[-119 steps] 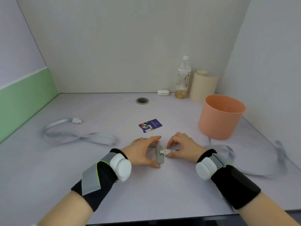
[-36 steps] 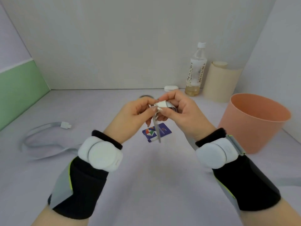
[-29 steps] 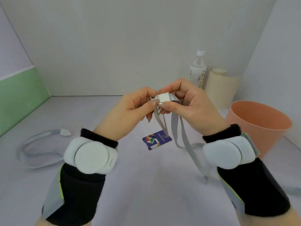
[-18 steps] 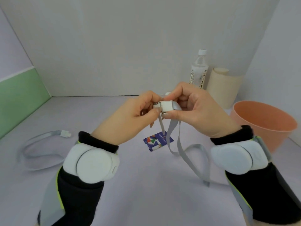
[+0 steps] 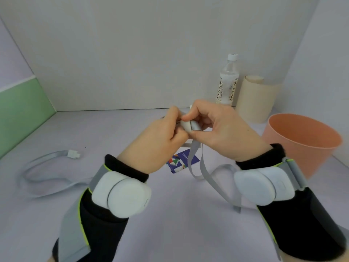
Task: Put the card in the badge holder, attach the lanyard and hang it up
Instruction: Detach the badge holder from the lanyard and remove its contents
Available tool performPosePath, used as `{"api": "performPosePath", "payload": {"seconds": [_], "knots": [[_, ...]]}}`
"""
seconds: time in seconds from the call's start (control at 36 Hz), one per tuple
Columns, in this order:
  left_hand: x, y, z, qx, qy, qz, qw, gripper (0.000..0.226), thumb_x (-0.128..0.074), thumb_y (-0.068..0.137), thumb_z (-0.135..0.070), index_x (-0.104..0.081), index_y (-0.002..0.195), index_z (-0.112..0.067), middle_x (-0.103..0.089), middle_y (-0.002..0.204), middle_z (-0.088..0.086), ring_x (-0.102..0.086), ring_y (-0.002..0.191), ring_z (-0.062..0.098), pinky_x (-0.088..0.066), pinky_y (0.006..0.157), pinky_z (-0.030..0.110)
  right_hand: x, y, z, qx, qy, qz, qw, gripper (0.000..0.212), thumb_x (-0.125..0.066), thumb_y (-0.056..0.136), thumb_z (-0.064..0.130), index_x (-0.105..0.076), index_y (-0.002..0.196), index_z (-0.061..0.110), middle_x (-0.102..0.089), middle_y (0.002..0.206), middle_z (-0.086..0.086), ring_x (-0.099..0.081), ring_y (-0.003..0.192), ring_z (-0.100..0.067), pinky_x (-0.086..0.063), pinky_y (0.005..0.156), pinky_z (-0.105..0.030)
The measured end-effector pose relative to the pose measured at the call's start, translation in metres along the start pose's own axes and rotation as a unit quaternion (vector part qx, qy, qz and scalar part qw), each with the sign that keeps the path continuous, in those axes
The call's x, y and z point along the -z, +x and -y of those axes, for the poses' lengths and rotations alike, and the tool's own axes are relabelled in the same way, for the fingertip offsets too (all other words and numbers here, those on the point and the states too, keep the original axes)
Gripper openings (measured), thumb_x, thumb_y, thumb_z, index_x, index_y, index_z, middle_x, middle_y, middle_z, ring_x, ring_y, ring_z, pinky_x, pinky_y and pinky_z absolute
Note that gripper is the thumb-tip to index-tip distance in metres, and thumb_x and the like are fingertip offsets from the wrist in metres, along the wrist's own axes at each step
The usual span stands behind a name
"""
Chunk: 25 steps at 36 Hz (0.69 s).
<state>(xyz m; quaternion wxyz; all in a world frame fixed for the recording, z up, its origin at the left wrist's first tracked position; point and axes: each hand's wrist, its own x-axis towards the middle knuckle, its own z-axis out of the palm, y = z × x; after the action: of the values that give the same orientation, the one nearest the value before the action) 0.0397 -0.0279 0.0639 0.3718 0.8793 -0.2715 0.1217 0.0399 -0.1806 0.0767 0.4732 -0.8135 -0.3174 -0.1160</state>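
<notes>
Both hands are raised above the table, fingertips together. My right hand [image 5: 222, 133] pinches the white clip [image 5: 188, 126] of a grey lanyard [image 5: 204, 173], whose strap hangs down to the table. My left hand [image 5: 158, 146] pinches the badge holder right against the clip. The holder is almost wholly hidden by its fingers; only a pale bit [image 5: 186, 145] shows below them. I cannot tell whether clip and holder are joined. The blue patterned card [image 5: 181, 162] lies flat on the table under my hands, outside the holder.
A second grey lanyard [image 5: 45, 167] with a white clip lies on the table at the left. A drink bottle [image 5: 227, 82] and a beige roll [image 5: 255, 99] stand at the back right. A large pink cup [image 5: 302, 142] stands to the right.
Both hands lifted the holder and the lanyard clip off the table to mid-air. In the last half second the fingers have closed more tightly around the clip.
</notes>
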Motion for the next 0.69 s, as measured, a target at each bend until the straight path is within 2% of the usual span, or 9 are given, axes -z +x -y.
{"api": "performPosePath", "payload": {"seconds": [0.11, 0.25, 0.31, 0.36, 0.39, 0.44, 0.53, 0.61, 0.69], "knots": [[-0.003, 0.001, 0.003, 0.006, -0.008, 0.017, 1.0, 0.011, -0.033, 0.087, -0.018, -0.039, 0.09, -0.009, -0.061, 0.091, 0.01, -0.052, 0.076, 0.017, -0.04, 0.067, 0.029, -0.002, -0.001, -0.002, -0.009, -0.006, 0.0, 1.0, 0.007, -0.06, 0.074, 0.014, -0.058, 0.078, 0.019, -0.057, 0.066, 0.007, -0.051, 0.06, -0.003, -0.05, 0.065, -0.029], [-0.004, 0.0, 0.004, 0.017, -0.012, 0.035, 0.999, 0.012, -0.032, 0.088, -0.018, -0.04, 0.093, -0.011, -0.061, 0.093, 0.012, -0.058, 0.085, 0.027, -0.041, 0.075, 0.037, -0.003, -0.001, -0.005, -0.017, 0.002, -0.002, 1.0, 0.008, -0.062, 0.076, 0.01, -0.057, 0.076, 0.016, -0.059, 0.067, 0.004, -0.053, 0.061, -0.006, -0.051, 0.065, -0.033], [-0.004, 0.0, 0.005, 0.023, -0.008, 0.034, 0.999, 0.01, -0.032, 0.089, -0.014, -0.04, 0.093, -0.011, -0.06, 0.087, 0.009, -0.057, 0.079, 0.02, -0.041, 0.07, 0.033, -0.004, -0.001, -0.007, -0.023, 0.009, -0.004, 1.0, 0.008, -0.064, 0.075, 0.009, -0.057, 0.077, 0.013, -0.062, 0.07, -0.002, -0.057, 0.062, -0.013, -0.051, 0.067, -0.037], [-0.003, 0.001, 0.006, 0.027, -0.011, 0.025, 0.999, 0.011, -0.03, 0.088, -0.013, -0.04, 0.09, -0.017, -0.053, 0.075, -0.002, -0.051, 0.067, 0.003, -0.04, 0.061, 0.019, -0.002, -0.001, -0.01, -0.032, 0.022, -0.009, 0.999, 0.013, -0.068, 0.072, 0.01, -0.056, 0.076, 0.013, -0.067, 0.078, -0.013, -0.063, 0.069, -0.028, -0.052, 0.071, -0.041], [-0.003, 0.002, 0.007, 0.03, -0.02, 0.021, 0.999, 0.014, -0.031, 0.089, -0.01, -0.041, 0.091, -0.02, -0.05, 0.073, -0.005, -0.049, 0.067, 0.003, -0.039, 0.061, 0.017, 0.0, 0.0, -0.011, -0.035, 0.034, -0.011, 0.999, 0.016, -0.07, 0.071, 0.008, -0.056, 0.077, 0.013, -0.068, 0.083, -0.017, -0.064, 0.075, -0.034, -0.053, 0.072, -0.043], [-0.002, 0.003, 0.009, 0.031, -0.052, 0.019, 0.998, 0.017, -0.031, 0.089, -0.015, -0.045, 0.09, -0.025, -0.055, 0.078, 0.0, -0.05, 0.076, 0.017, -0.042, 0.072, 0.028, 0.004, 0.001, -0.013, -0.041, 0.062, -0.015, 0.997, 0.021, -0.072, 0.07, 0.0, -0.058, 0.078, 0.014, -0.069, 0.087, -0.021, -0.065, 0.078, -0.036, -0.054, 0.074, -0.041], [-0.001, 0.003, 0.012, 0.026, -0.103, 0.028, 0.994, 0.024, -0.025, 0.077, -0.022, -0.046, 0.084, -0.033, -0.047, 0.067, -0.008, -0.042, 0.067, 0.013, -0.035, 0.067, 0.026, 0.006, 0.001, -0.015, -0.052, 0.1, -0.012, 0.994, 0.029, -0.07, 0.07, -0.009, -0.057, 0.077, 0.015, -0.068, 0.083, -0.011, -0.067, 0.073, -0.021, -0.056, 0.073, -0.029], [0.001, 0.004, 0.016, 0.027, -0.146, 0.036, 0.988, 0.034, -0.024, 0.077, -0.021, -0.048, 0.096, -0.036, -0.048, 0.059, -0.014, -0.041, 0.061, 0.006, -0.036, 0.065, 0.018, 0.007, 0.002, -0.015, -0.061, 0.137, -0.018, 0.989, 0.032, -0.068, 0.069, -0.013, -0.056, 0.077, 0.015, -0.067, 0.082, -0.006, -0.066, 0.068, -0.009, -0.057, 0.07, -0.022], [0.005, 0.003, 0.016, 0.023, -0.174, 0.036, 0.984, 0.038, -0.024, 0.08, -0.021, -0.043, 0.106, -0.041, -0.053, 0.06, -0.012, -0.042, 0.061, 0.008, -0.039, 0.067, 0.023, 0.007, 0.002, -0.014, -0.066, 0.181, -0.024, 0.981, 0.03, -0.066, 0.069, -0.016, -0.055, 0.078, 0.011, -0.066, 0.08, -0.007, -0.067, 0.063, -0.008, -0.057, 0.064, -0.02]]}}
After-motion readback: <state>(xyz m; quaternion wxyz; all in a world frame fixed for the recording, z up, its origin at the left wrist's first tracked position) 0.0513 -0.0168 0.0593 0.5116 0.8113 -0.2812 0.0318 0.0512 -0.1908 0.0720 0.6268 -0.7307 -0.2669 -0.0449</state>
